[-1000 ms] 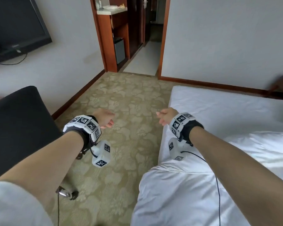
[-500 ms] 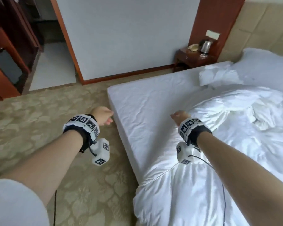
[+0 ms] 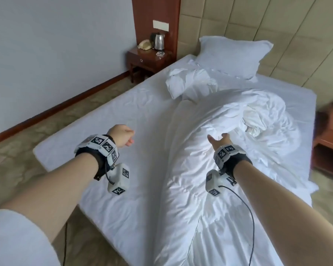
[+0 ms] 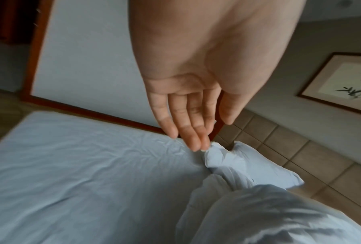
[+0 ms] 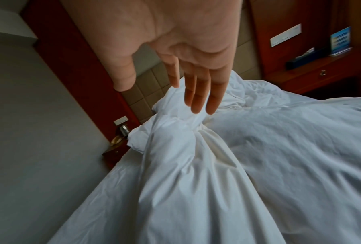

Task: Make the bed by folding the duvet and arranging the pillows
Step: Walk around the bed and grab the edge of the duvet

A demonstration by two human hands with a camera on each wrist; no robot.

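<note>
A white duvet (image 3: 219,169) lies rumpled in a long heap down the right half of the bed (image 3: 123,116). One white pillow (image 3: 229,52) leans on the headboard, and a crumpled second pillow (image 3: 188,85) lies in front of it. My left hand (image 3: 126,138) hovers over the bare sheet, left of the duvet. In the left wrist view the left hand (image 4: 210,133) has straight fingers and holds nothing. My right hand (image 3: 218,139) is spread above the duvet's ridge. From the right wrist, the right hand (image 5: 160,97) hangs empty just over the duvet (image 5: 196,165).
A wooden nightstand (image 3: 148,58) with a kettle (image 3: 159,42) and a phone stands at the bed's far left corner. Another nightstand (image 3: 329,143) is on the right side. A padded headboard (image 3: 277,35) backs the bed. Patterned carpet (image 3: 17,169) runs along the left.
The head view has swung right, from the doorway and carpet to the head of the bed. Both hands now reach over the bed, and the right hand's fingers have spread.
</note>
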